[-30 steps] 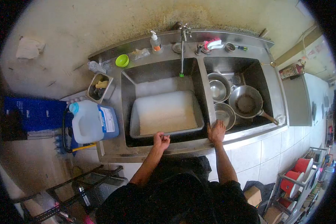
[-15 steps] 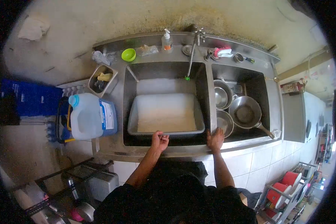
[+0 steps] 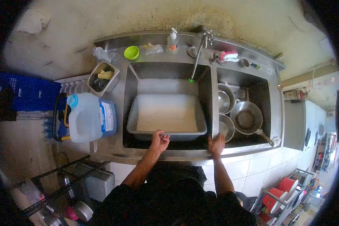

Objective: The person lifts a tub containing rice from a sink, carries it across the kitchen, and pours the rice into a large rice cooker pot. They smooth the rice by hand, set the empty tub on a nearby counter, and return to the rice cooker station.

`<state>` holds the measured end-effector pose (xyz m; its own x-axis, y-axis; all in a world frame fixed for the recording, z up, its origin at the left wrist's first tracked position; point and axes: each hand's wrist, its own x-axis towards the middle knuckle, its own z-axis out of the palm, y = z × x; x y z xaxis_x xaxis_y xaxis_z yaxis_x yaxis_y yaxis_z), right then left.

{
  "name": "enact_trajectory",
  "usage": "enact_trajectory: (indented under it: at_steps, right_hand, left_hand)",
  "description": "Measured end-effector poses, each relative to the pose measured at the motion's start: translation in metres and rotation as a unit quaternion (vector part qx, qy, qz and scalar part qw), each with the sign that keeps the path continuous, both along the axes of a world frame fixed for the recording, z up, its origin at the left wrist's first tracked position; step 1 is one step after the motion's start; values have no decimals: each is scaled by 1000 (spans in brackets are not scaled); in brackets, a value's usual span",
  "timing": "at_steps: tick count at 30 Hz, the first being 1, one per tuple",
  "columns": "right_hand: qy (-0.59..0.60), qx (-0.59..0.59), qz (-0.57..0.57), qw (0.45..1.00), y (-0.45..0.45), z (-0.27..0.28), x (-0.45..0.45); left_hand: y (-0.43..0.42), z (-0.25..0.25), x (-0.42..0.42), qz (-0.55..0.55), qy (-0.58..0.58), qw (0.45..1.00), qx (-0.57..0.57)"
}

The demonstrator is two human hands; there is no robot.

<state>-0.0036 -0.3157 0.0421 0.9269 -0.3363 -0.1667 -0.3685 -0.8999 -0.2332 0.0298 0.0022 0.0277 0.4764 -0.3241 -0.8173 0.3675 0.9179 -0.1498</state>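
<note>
A grey plastic tub point(image 3: 129, 124) sits in the left sink basin point(image 3: 130, 81), with something pale and cloudy inside that looks like liquid. My left hand point(image 3: 160, 141) is closed at the tub's front rim, fingers curled over the edge. On the metal divider between the two basins, near its front end, my right hand point(image 3: 216, 145) lies flat with nothing in it. Just beside its fingertips is a metal pan point(image 3: 225, 126) in the right basin. A larger frying pan point(image 3: 246, 116) and a steel pot point(image 3: 224, 98) lie there too.
The faucet point(image 3: 198, 62) reaches over the left basin. Along the back ledge stand a green bowl point(image 3: 131, 53), a pump bottle point(image 3: 173, 41) and a pink-and-white brush point(image 3: 229, 56). A big plastic jug point(image 3: 87, 118) and a steel container point(image 3: 101, 81) occupy the left counter.
The camera view has shifted slightly. My left hand stays at the tub's front rim and my right hand remains on the divider; the tub looks nearly unmoved.
</note>
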Motion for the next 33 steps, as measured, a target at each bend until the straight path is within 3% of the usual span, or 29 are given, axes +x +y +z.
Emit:
enact_trajectory:
  at_steps: [6, 12, 18, 20, 24, 27, 29, 33]
  right_hand:
    - [-27, 4, -22, 999, 3, -2, 0]
    - [20, 39, -21, 999, 6, 13, 3]
    - [-96, -38, -6, 995, 6, -1, -1]
    - [-5, 14, -25, 1000, 8, 12, 3]
    - [12, 34, -29, 999, 7, 13, 4]
    - [-16, 15, -16, 1000, 5, 2, 0]
    - [-134, -5, 15, 991, 2, -8, -1]
    - [-109, 0, -17, 994, 6, -2, 1]
  left_hand:
    - [-2, 8, 7, -12, 24, 999, 33]
    - [-1, 14, 13, -26, 78, 996, 44]
    - [-2, 15, 16, -17, 51, 998, 32]
    - [-2, 18, 17, -16, 68, 996, 49]
    - [0, 1, 15, -17, 44, 998, 38]
    - [-1, 8, 21, 0, 59, 998, 31]
    - [-3, 19, 27, -4, 66, 996, 59]
    - [0, 15, 29, -17, 43, 997, 56]
